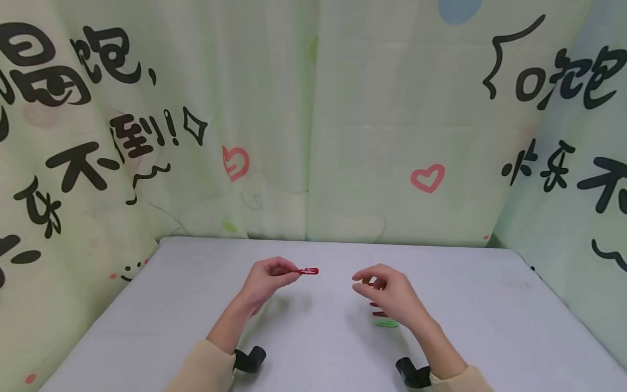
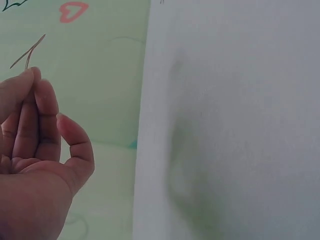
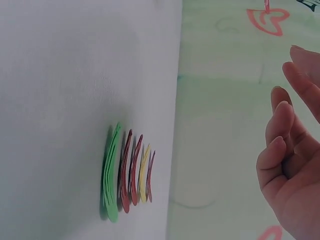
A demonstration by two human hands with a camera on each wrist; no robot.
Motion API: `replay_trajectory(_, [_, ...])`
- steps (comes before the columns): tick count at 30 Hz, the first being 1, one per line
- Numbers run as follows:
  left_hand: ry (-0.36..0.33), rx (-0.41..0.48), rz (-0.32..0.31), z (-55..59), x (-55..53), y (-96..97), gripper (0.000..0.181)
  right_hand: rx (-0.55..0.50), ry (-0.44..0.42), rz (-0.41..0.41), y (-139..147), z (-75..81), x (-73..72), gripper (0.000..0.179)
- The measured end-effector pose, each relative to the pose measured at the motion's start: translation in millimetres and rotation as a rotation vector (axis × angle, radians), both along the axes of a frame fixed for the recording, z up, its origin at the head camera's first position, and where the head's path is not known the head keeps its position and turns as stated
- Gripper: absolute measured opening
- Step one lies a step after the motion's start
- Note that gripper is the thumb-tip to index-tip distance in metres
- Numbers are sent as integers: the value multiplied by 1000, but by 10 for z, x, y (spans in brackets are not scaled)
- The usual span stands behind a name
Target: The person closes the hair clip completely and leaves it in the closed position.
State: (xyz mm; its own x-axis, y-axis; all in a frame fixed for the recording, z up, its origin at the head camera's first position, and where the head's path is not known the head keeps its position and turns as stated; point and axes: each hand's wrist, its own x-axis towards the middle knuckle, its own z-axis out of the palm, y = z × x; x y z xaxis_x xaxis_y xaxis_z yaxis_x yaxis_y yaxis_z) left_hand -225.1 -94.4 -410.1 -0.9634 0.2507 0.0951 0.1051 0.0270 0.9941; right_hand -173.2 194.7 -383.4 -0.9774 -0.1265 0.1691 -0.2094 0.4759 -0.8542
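A red snap hair clip [image 1: 309, 271] is pinched between the thumb and fingers of my left hand [image 1: 271, 277], raised above the table. In the left wrist view the hair clip [image 2: 31, 51] appears edge-on, its two arms spread apart in a Y shape. My right hand [image 1: 387, 291] hovers to the right, thumb and forefinger apart, holding nothing that I can see. Below it a row of hair clips lies on the table, partly hidden in the head view. The right wrist view shows a green clip [image 3: 111, 175], a yellow clip [image 3: 144, 175] and several reddish clips [image 3: 125, 175].
A white-covered table [image 1: 323, 337] extends beneath both hands. Behind it and at both sides hangs a pale green curtain [image 1: 362, 98] with black writing and pink hearts. Black straps or mounts [image 1: 251, 360] sit at both wrists.
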Motion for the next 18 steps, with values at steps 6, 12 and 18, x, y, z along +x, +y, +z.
replay_trajectory(6, [18,2,0,-12,79,59,16,13,65,3,-112,-7,10,15])
replay_trajectory(12, [49,-11,1,-11,147,148,16,-8,164,30,-233,-33,21,15])
replay_trajectory(18, [71,-5,-21,-27,182,234,15,-13,158,45,-321,-64,22,17])
